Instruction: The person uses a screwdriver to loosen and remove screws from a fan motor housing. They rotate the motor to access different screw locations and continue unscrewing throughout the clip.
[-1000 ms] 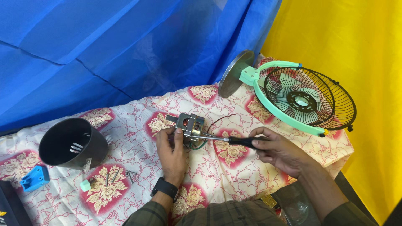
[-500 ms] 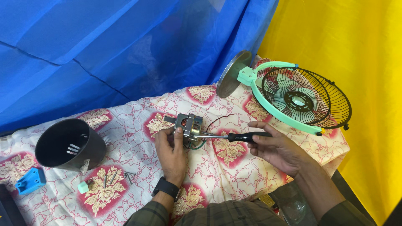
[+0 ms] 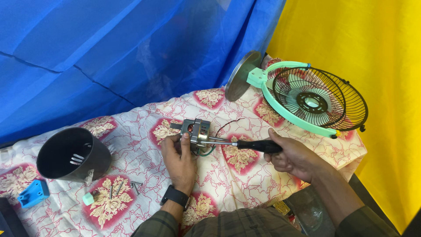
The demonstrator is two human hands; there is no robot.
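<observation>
Nearest the camera, the left hand (image 3: 180, 159), a dark watch (image 3: 175, 195) on its wrist, has its grip closed on a small metal motor (image 3: 195, 131), thumb up against the frame, holding it just above the flowered cloth (image 3: 245, 175) that covers the worktop. The right hand (image 3: 294, 158) has its fingers wrapped tight round the black handle of a screwdriver (image 3: 245, 144), whose shaft runs level to the left and meets the motor's side (the tip itself is too small to make out). Thin wires trail from the motor onto the cloth. To the left lie a few loose screws (image 3: 118, 189), a small green cap (image 3: 88, 199) and a blue plastic piece (image 3: 33, 193). Just beyond them a black cone-shaped housing (image 3: 72, 154) lies on its side. Farthest off, at the right, rests a green table fan (image 3: 309, 101) with a black wire cage, tilted against the blue tarp (image 3: 131, 52).
</observation>
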